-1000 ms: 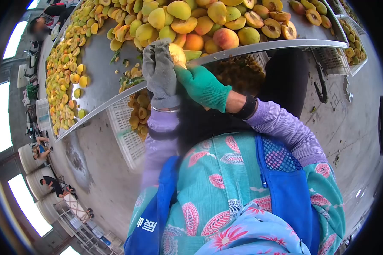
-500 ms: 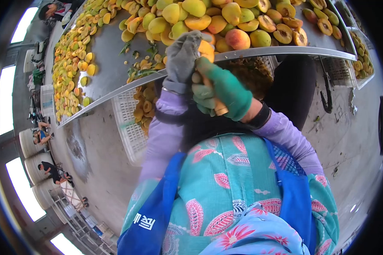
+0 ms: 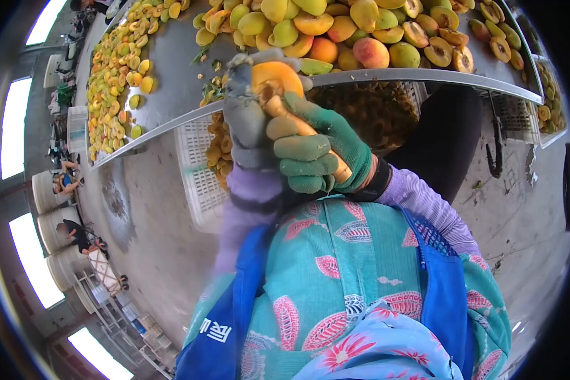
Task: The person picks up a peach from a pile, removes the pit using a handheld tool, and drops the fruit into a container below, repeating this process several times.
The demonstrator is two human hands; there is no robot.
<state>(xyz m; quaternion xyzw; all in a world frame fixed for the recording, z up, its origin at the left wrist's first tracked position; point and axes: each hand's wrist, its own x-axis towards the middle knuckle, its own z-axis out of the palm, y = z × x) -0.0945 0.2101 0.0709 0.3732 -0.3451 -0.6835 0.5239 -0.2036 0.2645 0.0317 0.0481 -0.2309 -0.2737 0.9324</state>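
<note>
My left hand (image 3: 240,114), in a grey glove and slightly blurred, is closed around a peach half (image 3: 284,75) with its orange cut face turned up toward me. In a green glove, my right hand (image 3: 329,149) grips a wooden-handled tool (image 3: 343,170); its working end meets the hollow of the cut face and is hidden there. Both hands are close together in front of the metal table's near edge. Just beyond them lies a heap of peaches (image 3: 370,52), some whole and some halved with brown centres.
The metal table (image 3: 177,60) has a raised rim and bears more cut fruit (image 3: 117,95) along its left side. Below it stand white crates, one with fruit pieces (image 3: 199,171) at left and another (image 3: 516,117) at right. People (image 3: 76,237) sit by large white tubs (image 3: 60,266) far left.
Both hands have drawn slightly toward me, the left also shifting left. The peach half now shows more of its cut face, and the tool lies against its centre.
</note>
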